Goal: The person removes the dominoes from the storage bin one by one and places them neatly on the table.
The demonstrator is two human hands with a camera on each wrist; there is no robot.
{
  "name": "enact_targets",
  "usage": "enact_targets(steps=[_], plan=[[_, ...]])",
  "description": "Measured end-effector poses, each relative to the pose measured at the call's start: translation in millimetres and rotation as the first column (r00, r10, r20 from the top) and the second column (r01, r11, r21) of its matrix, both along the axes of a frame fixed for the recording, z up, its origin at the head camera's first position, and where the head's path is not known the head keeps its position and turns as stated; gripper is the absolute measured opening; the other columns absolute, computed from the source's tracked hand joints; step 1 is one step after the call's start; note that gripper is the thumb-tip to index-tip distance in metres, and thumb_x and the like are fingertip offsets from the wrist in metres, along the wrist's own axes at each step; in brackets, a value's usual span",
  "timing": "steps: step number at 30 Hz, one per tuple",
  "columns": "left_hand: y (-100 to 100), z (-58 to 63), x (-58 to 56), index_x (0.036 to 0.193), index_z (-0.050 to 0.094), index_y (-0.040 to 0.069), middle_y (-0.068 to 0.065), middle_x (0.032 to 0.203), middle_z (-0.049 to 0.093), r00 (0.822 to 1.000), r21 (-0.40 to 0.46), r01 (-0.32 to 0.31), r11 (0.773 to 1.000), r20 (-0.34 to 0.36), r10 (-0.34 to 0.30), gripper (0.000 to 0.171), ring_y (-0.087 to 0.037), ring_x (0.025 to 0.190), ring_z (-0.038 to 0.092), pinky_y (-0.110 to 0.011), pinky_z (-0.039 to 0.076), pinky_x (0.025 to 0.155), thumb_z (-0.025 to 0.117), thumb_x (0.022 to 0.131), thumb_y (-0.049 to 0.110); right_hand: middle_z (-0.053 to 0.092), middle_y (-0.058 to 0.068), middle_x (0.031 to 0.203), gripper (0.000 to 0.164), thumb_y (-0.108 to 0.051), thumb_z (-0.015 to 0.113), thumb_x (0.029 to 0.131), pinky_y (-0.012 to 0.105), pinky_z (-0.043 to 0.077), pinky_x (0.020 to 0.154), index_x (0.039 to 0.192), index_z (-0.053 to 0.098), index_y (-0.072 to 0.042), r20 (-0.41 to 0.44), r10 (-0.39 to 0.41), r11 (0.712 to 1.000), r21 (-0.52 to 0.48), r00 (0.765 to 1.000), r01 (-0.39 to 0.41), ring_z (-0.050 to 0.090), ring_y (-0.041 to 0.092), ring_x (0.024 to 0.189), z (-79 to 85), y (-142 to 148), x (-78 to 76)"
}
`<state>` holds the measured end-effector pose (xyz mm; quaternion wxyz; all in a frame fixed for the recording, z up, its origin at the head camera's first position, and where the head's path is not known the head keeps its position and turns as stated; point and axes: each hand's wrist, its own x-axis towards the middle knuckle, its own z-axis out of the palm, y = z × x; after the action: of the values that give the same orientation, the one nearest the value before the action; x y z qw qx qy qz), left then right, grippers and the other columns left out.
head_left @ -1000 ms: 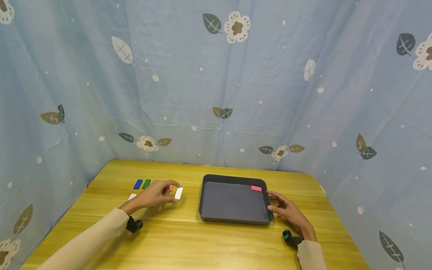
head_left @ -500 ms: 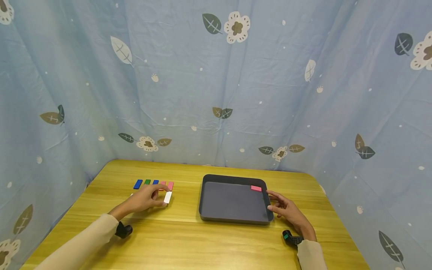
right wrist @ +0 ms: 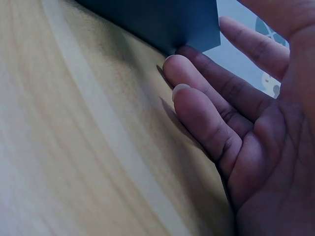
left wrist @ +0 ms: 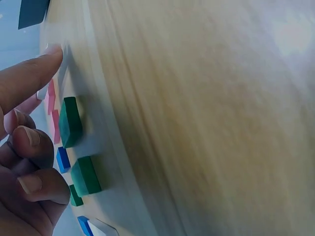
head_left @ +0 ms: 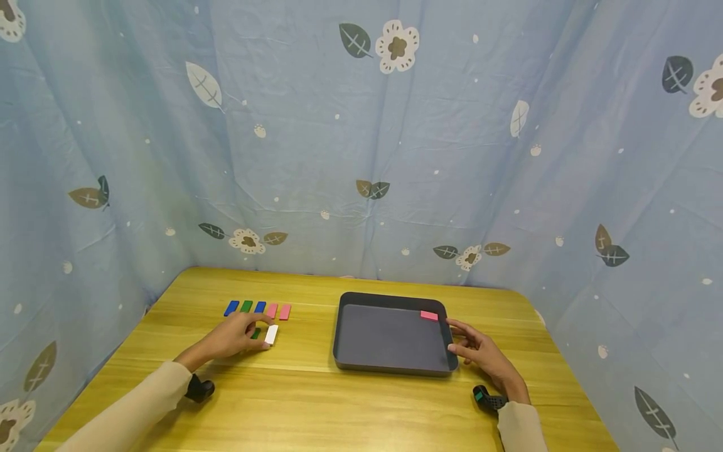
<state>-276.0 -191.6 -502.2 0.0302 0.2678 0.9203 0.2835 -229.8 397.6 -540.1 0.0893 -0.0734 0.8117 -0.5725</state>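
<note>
My left hand [head_left: 231, 336] pinches a small white block [head_left: 272, 334] between thumb and index finger, low over the table at the left. Just behind that block, a green block [head_left: 256, 334] shows through the gap of the fingers. The left wrist view has two larger-looking green blocks, one [left wrist: 70, 123] below the index finger and another [left wrist: 86, 176] beside the curled fingers. At the right, my right hand [head_left: 480, 351] touches the right wall of a dark grey tray [head_left: 395, 370] with relaxed fingertips. Inside the tray, a pink block [head_left: 429, 316] lies in the far right corner.
A row beyond my left hand holds a blue block [head_left: 231, 307], a green block [head_left: 246, 306], another blue one and two pink blocks [head_left: 285, 312]. A white block [left wrist: 103, 227] lies nearer the wrist. Patterned curtains [head_left: 373, 125] surround the yellow wooden table [head_left: 339, 414].
My left hand has moved left and toward me with the white block, away from the tray, uncovering the row of blocks. The right hand and tray have not moved.
</note>
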Motion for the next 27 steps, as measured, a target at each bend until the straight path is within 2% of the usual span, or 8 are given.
enact_targets(steps=[5,9,13,20,23,27], plan=[[-5,-1.8,-0.4,0.117,0.066,0.013,0.007,0.057,0.044,1.000,-0.017,-0.025,1.000,0.013,0.025,0.045,-0.005,0.049,0.036,-0.022,0.034,0.050,0.080,0.077,0.031,0.046,0.004,0.138,0.061,-0.031,0.069,0.089,0.038,0.050,0.066,0.144,0.041,-0.034,0.018,-0.013,1.000,0.010,1.000,0.013,0.056,0.032,0.097,-0.4,0,0.1],[-6,-0.4,0.0,0.114,0.067,0.011,0.006,0.057,0.044,0.999,-0.023,-0.037,0.999,0.024,0.038,0.043,-0.006,0.050,0.036,-0.022,0.033,0.051,0.080,0.077,0.030,0.045,0.008,0.140,0.062,-0.031,0.067,0.090,0.038,0.050,0.066,0.145,0.039,-0.031,-0.007,0.010,1.000,0.018,1.000,-0.010,0.056,0.032,0.096,-1.5,1,0.2],[-6,1.2,0.1,0.113,0.067,0.011,0.004,0.059,0.045,0.999,-0.028,-0.029,0.999,0.044,0.030,0.042,-0.007,0.051,0.036,-0.023,0.032,0.051,0.079,0.078,0.030,0.044,0.011,0.141,0.062,-0.030,0.066,0.091,0.038,0.050,0.065,0.146,0.038,-0.029,-0.028,0.025,1.000,0.019,0.999,-0.024,0.056,0.032,0.096,-2.0,2,0.4],[-7,5.6,-2.3,0.120,0.064,0.009,0.003,0.059,0.045,0.997,-0.031,0.007,1.000,0.074,-0.005,0.048,-0.006,0.049,0.033,-0.022,0.031,0.049,0.079,0.078,0.028,0.047,0.006,0.139,0.062,-0.032,0.068,0.089,0.037,0.050,0.065,0.145,0.041,-0.032,0.012,0.000,1.000,0.012,1.000,0.000,0.056,0.031,0.097,-1.1,0,0.3],[-4,9.6,-6.6,0.123,0.062,0.008,0.003,0.058,0.043,0.998,-0.016,0.027,1.000,0.060,-0.026,0.052,-0.006,0.047,0.030,-0.022,0.032,0.050,0.079,0.078,0.028,0.047,0.005,0.138,0.062,-0.032,0.068,0.089,0.037,0.050,0.065,0.144,0.041,-0.032,0.010,0.002,1.000,0.006,1.000,-0.002,0.056,0.031,0.096,-1.0,0,0.0],[9,17.2,-14.9,0.124,0.061,0.010,0.005,0.059,0.045,0.999,0.008,0.052,0.999,0.012,-0.053,0.053,-0.005,0.048,0.033,-0.023,0.035,0.051,0.076,0.080,0.035,0.045,0.009,0.140,0.062,-0.030,0.068,0.090,0.037,0.049,0.064,0.146,0.040,-0.029,-0.014,0.015,1.000,0.003,1.000,-0.015,0.056,0.031,0.094,-2.2,1,0.4]])
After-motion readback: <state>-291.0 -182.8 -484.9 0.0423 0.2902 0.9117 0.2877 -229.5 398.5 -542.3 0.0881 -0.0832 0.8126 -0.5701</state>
